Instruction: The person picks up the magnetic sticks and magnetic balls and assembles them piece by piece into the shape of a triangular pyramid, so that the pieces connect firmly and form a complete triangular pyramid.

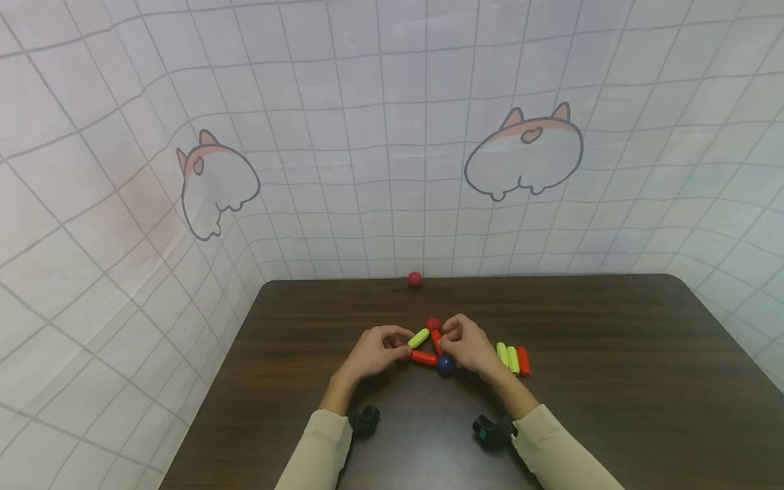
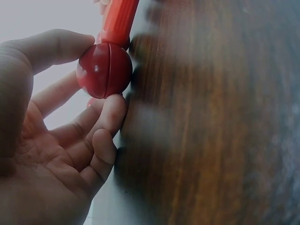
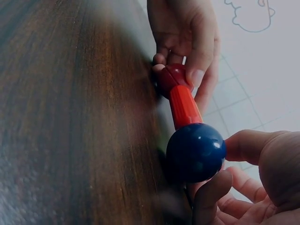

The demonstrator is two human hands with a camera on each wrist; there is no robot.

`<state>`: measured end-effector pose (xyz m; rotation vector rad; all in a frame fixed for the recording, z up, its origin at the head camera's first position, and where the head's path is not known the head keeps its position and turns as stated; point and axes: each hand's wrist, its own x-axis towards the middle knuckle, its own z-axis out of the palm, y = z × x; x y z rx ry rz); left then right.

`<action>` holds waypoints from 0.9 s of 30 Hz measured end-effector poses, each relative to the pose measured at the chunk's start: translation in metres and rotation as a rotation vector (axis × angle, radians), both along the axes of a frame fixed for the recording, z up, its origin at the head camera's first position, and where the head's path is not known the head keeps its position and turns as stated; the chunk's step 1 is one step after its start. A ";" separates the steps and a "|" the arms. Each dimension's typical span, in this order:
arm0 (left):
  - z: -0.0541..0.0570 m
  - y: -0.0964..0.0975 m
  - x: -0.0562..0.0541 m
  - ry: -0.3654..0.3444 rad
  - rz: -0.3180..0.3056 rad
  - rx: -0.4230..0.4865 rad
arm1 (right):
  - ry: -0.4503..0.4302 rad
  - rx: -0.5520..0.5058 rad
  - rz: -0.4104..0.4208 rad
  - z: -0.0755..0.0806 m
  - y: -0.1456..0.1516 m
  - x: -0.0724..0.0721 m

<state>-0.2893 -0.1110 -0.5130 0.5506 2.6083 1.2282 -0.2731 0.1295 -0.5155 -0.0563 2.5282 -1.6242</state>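
Several rods and balls form a triangle on the dark wooden table [image 1: 416, 435]. My left hand [image 1: 375, 350] pinches a red ball [image 2: 104, 70] at its left corner between thumb and fingers. From that ball a red rod [image 1: 424, 357] runs to the blue ball [image 3: 195, 152], and a yellow-green rod [image 1: 419, 337] leads to another red ball [image 1: 433, 324] at the far corner. A second red rod [image 1: 436, 341] joins the far ball and the blue one. My right hand [image 1: 471, 346] has its curled thumb and fingers at this rod; the blue ball hides their tips in the right wrist view.
Right of my right hand lie two yellow-green rods [image 1: 508, 358] and a red rod [image 1: 523, 361], side by side. A loose red ball [image 1: 414, 279] sits at the table's far edge, before a white gridded curtain [image 1: 367, 204] that hangs behind and along the sides.
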 end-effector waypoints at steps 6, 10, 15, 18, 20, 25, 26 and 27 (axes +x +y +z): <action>0.001 0.001 0.001 -0.003 -0.001 0.006 | 0.002 0.013 -0.002 0.000 0.001 0.001; 0.002 0.001 0.002 -0.002 -0.011 0.009 | 0.004 0.034 -0.008 0.001 0.000 0.001; 0.004 0.001 0.002 -0.007 -0.021 0.014 | -0.002 0.048 -0.007 0.002 0.001 0.001; 0.004 0.001 0.003 -0.010 -0.017 0.010 | -0.007 0.042 0.005 0.004 0.003 0.001; 0.005 0.001 0.003 -0.012 -0.015 0.012 | -0.013 0.034 0.017 0.006 0.004 0.002; 0.004 0.000 0.002 -0.019 -0.015 0.017 | -0.024 0.033 0.078 0.011 0.010 0.000; 0.004 0.000 0.001 -0.018 -0.014 0.015 | -0.024 0.038 0.095 0.012 0.012 -0.001; 0.003 0.000 0.000 -0.017 -0.014 0.014 | -0.020 0.044 0.113 0.014 0.013 -0.001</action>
